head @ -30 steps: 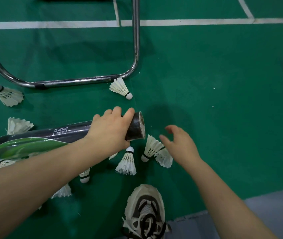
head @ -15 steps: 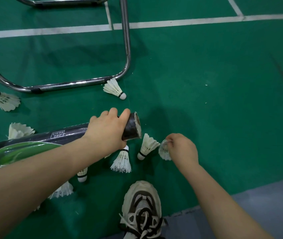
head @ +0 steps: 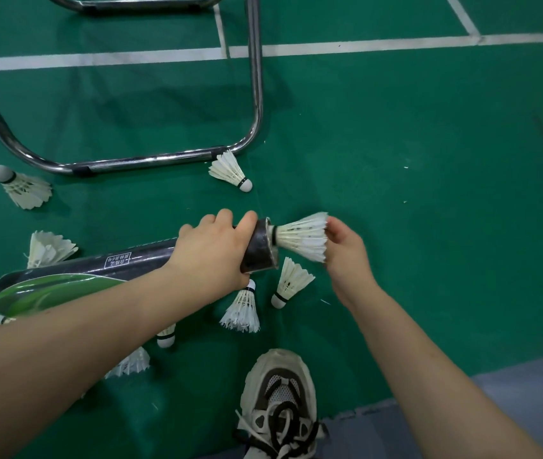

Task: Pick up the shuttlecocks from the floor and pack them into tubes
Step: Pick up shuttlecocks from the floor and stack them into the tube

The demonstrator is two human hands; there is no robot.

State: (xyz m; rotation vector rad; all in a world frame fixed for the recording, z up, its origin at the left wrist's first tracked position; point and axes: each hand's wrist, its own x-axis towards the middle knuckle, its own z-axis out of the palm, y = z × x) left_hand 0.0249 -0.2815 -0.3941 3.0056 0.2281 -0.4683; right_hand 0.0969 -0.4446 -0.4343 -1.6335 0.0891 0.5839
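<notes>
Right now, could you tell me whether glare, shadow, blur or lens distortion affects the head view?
Head view: glare streaks run along the chrome frame; a soft shadow lies on the floor inside it; the shuttlecock at the tube mouth is sharp, with no motion blur; wide-angle stretch makes the forearms loom large at the lower edge; lighting is even otherwise.

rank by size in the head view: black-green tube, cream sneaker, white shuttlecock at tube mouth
1. black-green cardboard tube
2. cream mesh sneaker, nearer the camera and cropped
3. white feather shuttlecock
</notes>
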